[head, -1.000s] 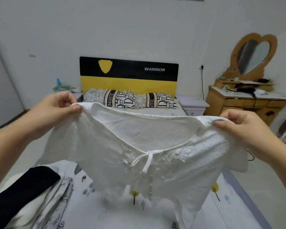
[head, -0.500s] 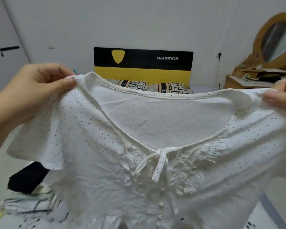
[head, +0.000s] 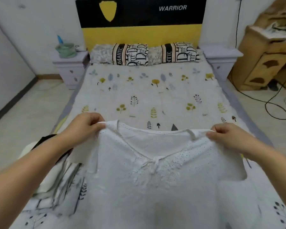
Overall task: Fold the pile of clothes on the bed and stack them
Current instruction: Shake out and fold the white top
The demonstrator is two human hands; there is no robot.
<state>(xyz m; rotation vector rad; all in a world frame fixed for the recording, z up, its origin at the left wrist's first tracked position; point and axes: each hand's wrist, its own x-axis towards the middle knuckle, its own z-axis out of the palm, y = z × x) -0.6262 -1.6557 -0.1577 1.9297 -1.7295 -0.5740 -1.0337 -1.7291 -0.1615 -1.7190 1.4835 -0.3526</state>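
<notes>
At the near end of the bed (head: 155, 90), a white dotted blouse (head: 155, 187) is lying spread front-side up over the patterned sheet, its neckline facing the far end and a small tie bow sitting at the base of the V. The left hand (head: 84, 128) is pinching the left shoulder of the garment between thumb and curled fingers. The right hand (head: 226, 136) is gripping the right shoulder in the same manner, and the fabric between the two hands is stretching taut. To the near left, partly under the left forearm, a pile of clothes (head: 56, 182) is lying on the bed, with a black garment (head: 45, 141) at its far edge. At the far end, two printed pillows (head: 145, 54) are resting against a black and yellow headboard (head: 140, 20). A nightstand (head: 69, 68) is standing on the far left and a wooden dresser (head: 267, 60) on the far right.
</notes>
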